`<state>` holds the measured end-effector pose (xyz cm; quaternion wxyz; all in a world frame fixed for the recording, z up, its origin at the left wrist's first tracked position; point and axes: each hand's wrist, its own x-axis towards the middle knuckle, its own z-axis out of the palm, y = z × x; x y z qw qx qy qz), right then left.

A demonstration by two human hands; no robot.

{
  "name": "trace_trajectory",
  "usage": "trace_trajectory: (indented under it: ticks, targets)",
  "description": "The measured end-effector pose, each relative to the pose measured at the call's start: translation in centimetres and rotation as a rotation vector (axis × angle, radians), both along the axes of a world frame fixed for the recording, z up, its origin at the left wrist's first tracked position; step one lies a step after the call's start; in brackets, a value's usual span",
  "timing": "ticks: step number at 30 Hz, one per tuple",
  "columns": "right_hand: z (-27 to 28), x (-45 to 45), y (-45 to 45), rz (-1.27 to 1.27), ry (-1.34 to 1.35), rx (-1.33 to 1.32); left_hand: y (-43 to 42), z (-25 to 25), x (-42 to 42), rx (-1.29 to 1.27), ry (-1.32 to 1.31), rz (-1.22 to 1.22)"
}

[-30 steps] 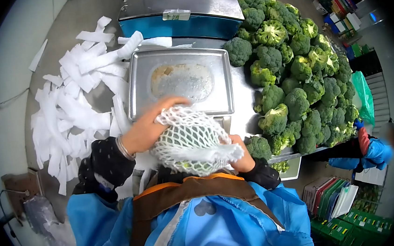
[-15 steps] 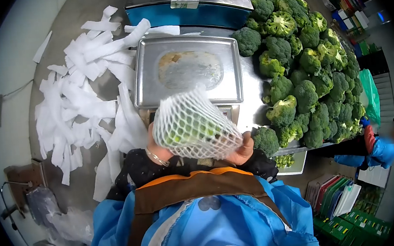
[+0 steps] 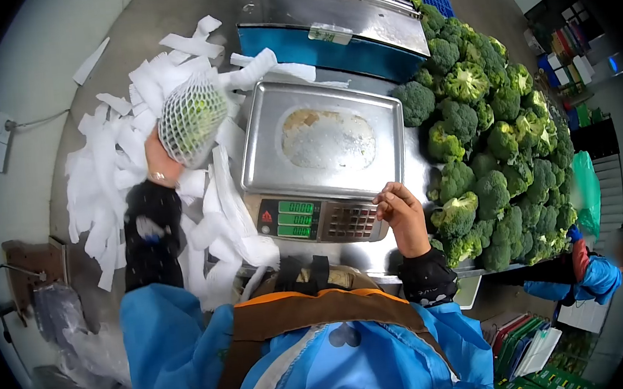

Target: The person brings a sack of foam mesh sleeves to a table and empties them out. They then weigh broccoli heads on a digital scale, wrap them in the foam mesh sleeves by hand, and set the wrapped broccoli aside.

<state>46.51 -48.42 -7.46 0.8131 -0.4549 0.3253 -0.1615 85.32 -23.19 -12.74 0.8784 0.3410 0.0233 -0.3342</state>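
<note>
A green broccoli head in a white foam net sleeve (image 3: 195, 119) is held up at the left, over the loose sleeves. My left hand (image 3: 163, 158) is closed around its lower left side. My right hand (image 3: 402, 217) hovers near the right end of the scale's keypad (image 3: 349, 221), its fingers loosely bent and slightly apart, with nothing visible in them. Between my hands lies the scale's steel pan (image 3: 259, 143), bare apart from brownish stains. Its green display (image 3: 296, 219) is lit below the pan.
White foam sleeves (image 3: 98, 206) lie heaped at the left. Broccoli heads (image 3: 493, 190) are piled along the right side. A steel-topped machine with a blue front (image 3: 324, 44) stands behind the scale. Another person (image 3: 588, 270) is at the far right, beside a green bag (image 3: 587, 189).
My left hand has carried the sleeved broccoli from in front of the scale to the upper left. My right hand has let go of it and is now beside the keypad. The view has shifted.
</note>
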Motion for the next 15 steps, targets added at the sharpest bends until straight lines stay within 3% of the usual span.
trace_trajectory:
  ticks: [3,4,6,7,9,11,13,15]
  targets:
    - [-0.1,0.8,0.0,0.054,0.096,-0.055,1.0,-4.2,7.7,0.310,0.044,0.223]
    - [0.5,0.8,0.3,0.048,0.104,-0.023,1.5,-6.1,10.1,0.686,-0.082,0.307]
    - [-0.1,-0.5,-0.7,-0.012,0.123,-0.236,1.2,-7.4,14.3,1.312,-0.601,0.189]
    - [-0.2,-1.9,-1.3,-0.051,0.155,-0.343,-3.7,-2.4,8.7,1.339,-0.978,0.697]
    - [-0.4,-4.2,-3.9,-0.255,0.271,-0.451,-8.8,1.7,5.8,0.923,-1.108,0.345]
    - [-0.2,-5.1,-7.9,-0.298,0.314,-0.549,-14.3,2.8,3.6,0.841,-1.344,0.098]
    - [-0.1,-4.4,-12.1,-0.260,0.382,-0.604,-18.9,-3.9,6.3,1.127,-1.591,0.071]
    - [-1.3,-3.9,-16.6,-0.152,0.782,-1.187,-20.8,-6.2,8.0,1.147,-1.318,-0.390]
